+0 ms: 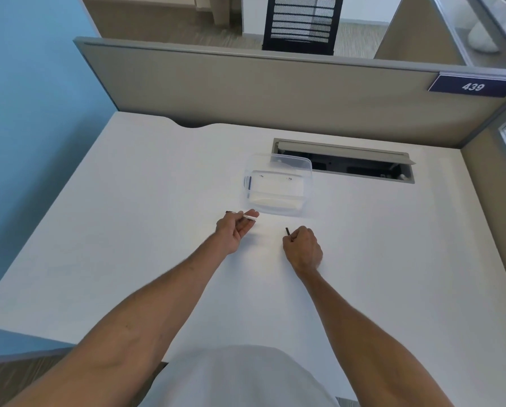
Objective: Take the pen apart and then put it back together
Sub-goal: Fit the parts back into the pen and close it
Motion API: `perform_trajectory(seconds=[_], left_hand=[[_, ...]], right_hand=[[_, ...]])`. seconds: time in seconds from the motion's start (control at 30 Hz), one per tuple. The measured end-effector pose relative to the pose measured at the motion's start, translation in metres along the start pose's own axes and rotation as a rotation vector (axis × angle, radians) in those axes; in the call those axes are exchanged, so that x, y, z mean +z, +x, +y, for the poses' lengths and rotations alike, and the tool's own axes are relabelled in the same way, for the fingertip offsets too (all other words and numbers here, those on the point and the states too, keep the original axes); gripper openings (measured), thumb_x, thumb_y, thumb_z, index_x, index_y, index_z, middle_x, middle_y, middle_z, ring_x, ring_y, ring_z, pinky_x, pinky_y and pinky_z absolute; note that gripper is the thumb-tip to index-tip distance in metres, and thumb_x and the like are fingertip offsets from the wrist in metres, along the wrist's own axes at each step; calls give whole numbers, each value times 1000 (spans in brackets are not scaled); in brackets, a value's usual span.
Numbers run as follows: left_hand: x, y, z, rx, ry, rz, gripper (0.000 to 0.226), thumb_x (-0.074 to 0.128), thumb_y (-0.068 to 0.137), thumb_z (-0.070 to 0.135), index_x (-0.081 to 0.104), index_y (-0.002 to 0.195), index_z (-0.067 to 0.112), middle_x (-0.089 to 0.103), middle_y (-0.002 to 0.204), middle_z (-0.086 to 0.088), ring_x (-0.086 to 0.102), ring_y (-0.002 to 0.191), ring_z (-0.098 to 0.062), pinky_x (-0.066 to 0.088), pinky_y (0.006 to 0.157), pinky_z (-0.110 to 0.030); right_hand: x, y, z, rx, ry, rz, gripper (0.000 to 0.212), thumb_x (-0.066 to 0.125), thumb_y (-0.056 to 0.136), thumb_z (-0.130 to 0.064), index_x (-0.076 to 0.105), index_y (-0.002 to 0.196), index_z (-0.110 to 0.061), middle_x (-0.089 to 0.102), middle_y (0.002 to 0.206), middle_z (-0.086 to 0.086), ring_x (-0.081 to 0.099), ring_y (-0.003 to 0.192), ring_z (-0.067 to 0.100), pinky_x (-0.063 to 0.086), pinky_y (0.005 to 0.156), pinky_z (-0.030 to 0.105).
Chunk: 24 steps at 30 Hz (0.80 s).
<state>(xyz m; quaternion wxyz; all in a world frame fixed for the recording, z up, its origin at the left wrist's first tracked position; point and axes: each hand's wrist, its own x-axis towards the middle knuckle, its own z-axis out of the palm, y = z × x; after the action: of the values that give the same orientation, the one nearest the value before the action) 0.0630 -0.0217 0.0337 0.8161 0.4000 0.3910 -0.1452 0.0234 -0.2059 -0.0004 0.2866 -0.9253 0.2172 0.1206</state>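
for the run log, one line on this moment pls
left hand: white pen barrel | right hand: dark pen part | pen: apart

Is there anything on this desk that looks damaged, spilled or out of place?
Nothing stands out. The pen is simply in two parts: the left hand holds the white barrel, the right hand a dark thin piece. The clear container sits upright on the desk.

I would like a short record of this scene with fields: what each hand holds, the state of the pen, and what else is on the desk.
left hand: holds the white pen body
right hand: holds a thin dark part, probably the refill
pen state: apart, in two pieces
container: clear plastic, on the desk behind the hands
container contents: too unclear to tell
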Motion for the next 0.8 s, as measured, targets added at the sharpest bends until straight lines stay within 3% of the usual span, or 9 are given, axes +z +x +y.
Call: perform_trajectory(seconds=[0.13,0.27,0.43,0.57,0.7,0.8], left_hand=[[5,1,-3,-16,7,1,20,45,113,0,52,95,6,79,117,-28,75,94,-26,58,110,-38],[9,-3,-5,-7,-1,-8,20,46,113,-1,55,96,4,75,127,-29,74,92,-24,55,115,-38],[11,-11,-2,28,-46,-41,13,49,113,1,53,125,4,69,148,-23,75,91,-26,64,99,-41],[7,-16,4,45,-65,-33,18,52,112,0,53,129,3,68,150,-23,75,91,-26,67,86,-33],[7,-18,6,66,-66,-20,22,53,110,-3,55,132,1,69,149,-25,76,94,-30,61,108,-41],[7,-21,6,78,-61,0,38,53,109,-4,54,147,-4,70,147,-26,73,112,-36,57,116,-42]], right_hand=[[-5,-3,-2,-33,19,23,23,55,109,-23,66,120,-6,71,126,8,72,114,36,58,97,45],[-10,-6,-7,-86,54,22,18,57,106,-20,65,117,-8,79,116,6,75,109,36,61,94,44],[-19,-12,-15,-223,105,27,15,63,105,-22,68,119,-18,81,118,-7,76,105,25,59,91,39],[-27,-16,-24,-314,150,13,16,68,105,-25,72,120,-23,80,118,-13,74,95,22,60,90,38],[-30,-23,-32,-386,201,11,12,71,102,-26,73,114,-26,80,112,-16,73,85,22,60,86,38],[-30,-29,-36,-437,227,31,10,73,101,-26,72,110,-27,79,108,-16,71,81,21,60,82,38]])
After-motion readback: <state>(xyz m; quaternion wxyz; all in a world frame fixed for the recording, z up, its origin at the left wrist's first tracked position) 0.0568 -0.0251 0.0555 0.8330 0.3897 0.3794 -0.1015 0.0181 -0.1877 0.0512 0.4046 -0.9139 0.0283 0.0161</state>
